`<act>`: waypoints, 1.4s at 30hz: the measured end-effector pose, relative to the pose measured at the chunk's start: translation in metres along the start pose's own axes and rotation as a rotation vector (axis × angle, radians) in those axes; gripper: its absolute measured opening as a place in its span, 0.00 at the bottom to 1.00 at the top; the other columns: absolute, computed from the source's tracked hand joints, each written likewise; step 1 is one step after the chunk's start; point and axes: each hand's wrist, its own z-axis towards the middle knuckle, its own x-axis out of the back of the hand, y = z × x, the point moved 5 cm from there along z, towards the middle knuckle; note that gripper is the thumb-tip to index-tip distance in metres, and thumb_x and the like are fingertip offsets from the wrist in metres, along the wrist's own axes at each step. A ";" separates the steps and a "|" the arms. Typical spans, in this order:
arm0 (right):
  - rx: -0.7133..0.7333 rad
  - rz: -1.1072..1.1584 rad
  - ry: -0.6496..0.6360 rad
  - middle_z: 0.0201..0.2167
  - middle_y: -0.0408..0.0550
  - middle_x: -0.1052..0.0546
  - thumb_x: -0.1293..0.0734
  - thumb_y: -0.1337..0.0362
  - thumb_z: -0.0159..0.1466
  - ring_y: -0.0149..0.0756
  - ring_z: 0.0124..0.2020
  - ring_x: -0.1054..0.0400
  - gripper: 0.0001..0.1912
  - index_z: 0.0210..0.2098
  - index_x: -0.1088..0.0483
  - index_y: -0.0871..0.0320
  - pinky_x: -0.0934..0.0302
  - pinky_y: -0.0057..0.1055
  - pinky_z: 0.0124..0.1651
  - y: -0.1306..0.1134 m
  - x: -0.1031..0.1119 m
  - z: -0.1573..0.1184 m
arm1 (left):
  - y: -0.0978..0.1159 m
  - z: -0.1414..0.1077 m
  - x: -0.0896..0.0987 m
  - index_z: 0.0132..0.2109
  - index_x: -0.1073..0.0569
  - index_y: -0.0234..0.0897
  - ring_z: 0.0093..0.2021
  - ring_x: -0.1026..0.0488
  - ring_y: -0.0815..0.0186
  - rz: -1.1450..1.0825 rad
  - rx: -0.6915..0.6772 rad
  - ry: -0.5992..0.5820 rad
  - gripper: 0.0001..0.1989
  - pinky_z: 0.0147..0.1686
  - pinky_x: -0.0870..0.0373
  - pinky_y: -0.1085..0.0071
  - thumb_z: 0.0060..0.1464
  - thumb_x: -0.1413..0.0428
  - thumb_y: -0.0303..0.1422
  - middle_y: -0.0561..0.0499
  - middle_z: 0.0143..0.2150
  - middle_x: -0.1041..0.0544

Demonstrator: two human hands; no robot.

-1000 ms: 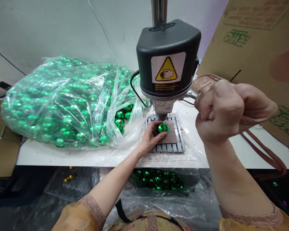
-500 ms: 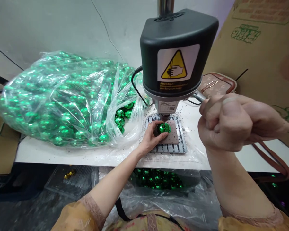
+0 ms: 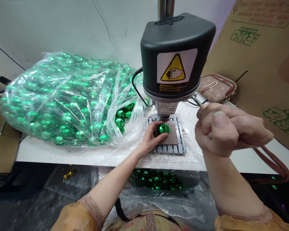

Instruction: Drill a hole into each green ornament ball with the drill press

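The green ball (image 3: 165, 128) sits under the drill (image 3: 178, 57), its bit coming down at the ball's top, on a brown pad (image 3: 173, 136) laid over the slotted metal base (image 3: 181, 146). The left hand (image 3: 149, 138) grips the ball from the left, thumb at the near side and fingers at the far side. The right hand (image 3: 219, 130) is closed in a fist around the drill's handle (image 3: 197, 98), raised to the right of the base. The base's front edge lies near the front edge of the white table (image 3: 74, 156), with a narrow strip of tabletop between. Left of the base, the open end of a clear bag (image 3: 60, 102) of green balls comes close, leaving little room; to the right there is more open tabletop. Dark specks litter the surface around the base. Below the table edge, more green balls (image 3: 156, 179) lie in clear plastic. Behind the right hand are a handbag (image 3: 214, 88) and a large cardboard box (image 3: 260, 64); a pale wall (image 3: 69, 25) stands behind the table.
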 end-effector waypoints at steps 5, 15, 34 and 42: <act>0.021 0.010 0.004 0.16 0.37 0.46 0.35 0.74 0.62 0.22 0.16 0.53 0.25 0.20 0.58 0.57 0.55 0.31 0.22 0.004 0.004 -0.008 | 0.001 -0.001 0.000 0.58 0.27 0.41 0.57 0.26 0.54 -0.010 0.004 -0.001 0.26 0.60 0.32 0.57 0.59 0.32 0.47 0.44 0.55 0.23; -0.166 -0.007 0.051 0.15 0.36 0.47 0.36 0.73 0.65 0.20 0.16 0.50 0.24 0.19 0.53 0.58 0.59 0.29 0.22 0.000 -0.007 0.018 | 0.000 0.000 0.000 0.57 0.26 0.41 0.56 0.24 0.53 -0.028 0.031 0.024 0.27 0.59 0.29 0.56 0.56 0.30 0.47 0.44 0.54 0.22; -0.499 -0.036 0.088 0.13 0.35 0.44 0.32 0.68 0.62 0.24 0.13 0.50 0.21 0.16 0.43 0.54 0.58 0.34 0.17 0.017 -0.022 0.058 | 0.013 -0.201 0.017 0.54 0.19 0.72 0.63 0.22 0.40 0.197 0.145 -0.434 0.18 0.66 0.33 0.28 0.59 0.35 0.40 0.49 0.63 0.19; -0.523 -0.006 0.118 0.11 0.36 0.43 0.31 0.68 0.57 0.25 0.12 0.50 0.20 0.15 0.41 0.55 0.59 0.34 0.17 0.018 -0.021 0.057 | 0.030 -0.047 0.101 0.48 0.20 0.43 0.61 0.26 0.42 0.383 -0.029 0.239 0.11 0.67 0.35 0.36 0.62 0.44 0.30 0.39 0.52 0.20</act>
